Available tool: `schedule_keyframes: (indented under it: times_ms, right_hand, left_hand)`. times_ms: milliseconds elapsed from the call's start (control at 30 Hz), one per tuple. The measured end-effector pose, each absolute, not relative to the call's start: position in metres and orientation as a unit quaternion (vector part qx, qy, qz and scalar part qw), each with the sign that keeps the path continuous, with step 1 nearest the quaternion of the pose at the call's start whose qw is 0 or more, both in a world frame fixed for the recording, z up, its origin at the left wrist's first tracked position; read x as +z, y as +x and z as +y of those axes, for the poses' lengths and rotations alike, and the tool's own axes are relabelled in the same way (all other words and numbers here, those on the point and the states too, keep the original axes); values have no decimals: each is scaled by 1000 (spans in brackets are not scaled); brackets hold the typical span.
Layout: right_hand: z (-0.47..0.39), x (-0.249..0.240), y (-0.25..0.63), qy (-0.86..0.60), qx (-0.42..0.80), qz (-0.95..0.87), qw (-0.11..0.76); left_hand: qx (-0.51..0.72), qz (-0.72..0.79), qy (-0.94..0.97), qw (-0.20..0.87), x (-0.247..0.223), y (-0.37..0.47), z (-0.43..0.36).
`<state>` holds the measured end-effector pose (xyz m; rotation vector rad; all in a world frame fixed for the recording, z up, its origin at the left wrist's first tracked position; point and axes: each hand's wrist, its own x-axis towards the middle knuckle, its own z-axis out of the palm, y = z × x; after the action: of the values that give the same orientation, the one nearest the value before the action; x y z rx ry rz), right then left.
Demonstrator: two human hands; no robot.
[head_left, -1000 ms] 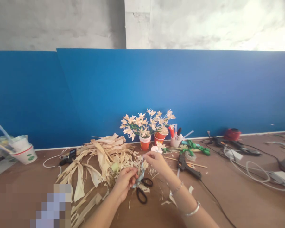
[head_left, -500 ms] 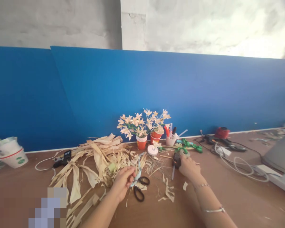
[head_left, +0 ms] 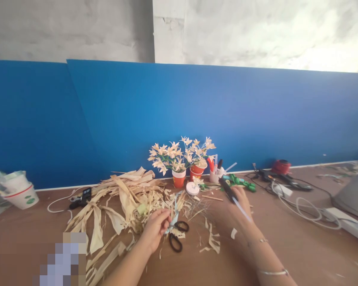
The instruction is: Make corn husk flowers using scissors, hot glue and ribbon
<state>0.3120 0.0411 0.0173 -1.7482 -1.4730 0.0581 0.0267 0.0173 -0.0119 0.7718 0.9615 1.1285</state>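
My right hand point(head_left: 241, 203), slightly blurred, is closed round a black glue gun point(head_left: 228, 190), raised above the table. From the gun's back end a translucent glue stick point(head_left: 241, 209) juts towards me. My left hand point(head_left: 155, 230) is pinched shut near the table middle; whatever lies between its fingertips is too small to make out. Right beside it lie scissors point(head_left: 176, 242) with black handles, their blades partly hidden by a pale blue strip point(head_left: 175, 214). Dried corn husks point(head_left: 127, 194) spread to the left of that hand. Husk scraps point(head_left: 214, 240) lie between my hands.
Cream husk flowers point(head_left: 173, 153) stand in red paper cups point(head_left: 178, 181) at the back. Nearby are a round white lid point(head_left: 192, 188), a white cup of tools point(head_left: 215, 174) and green stems point(head_left: 241, 182). Cables point(head_left: 304, 210) lie right; a paper bowl point(head_left: 22, 197) stands left.
My right hand has lifted the glue gun from the table and tilted it, so the glue stick now points towards me. My left hand stays pinched in place.
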Motion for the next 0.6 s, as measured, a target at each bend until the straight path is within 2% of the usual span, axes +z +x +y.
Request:
schedule_keyframes:
  times_ms: [67,167,333,600]
  right_hand:
    - [35,23,295,-605,124,-629,473]
    - [25,23,259,-526,255,-673,454]
    - [17,8,211,-455,249,-761,389]
    - [20,-8,203,-445,228,-767,402]
  left_hand:
    - [500,431,358,661,-13,28,17]
    - [500,439,377,645,-16,30,16]
    - [504,445,385,633,-24,33,18]
    - [503,443,391,631,-27,34,17]
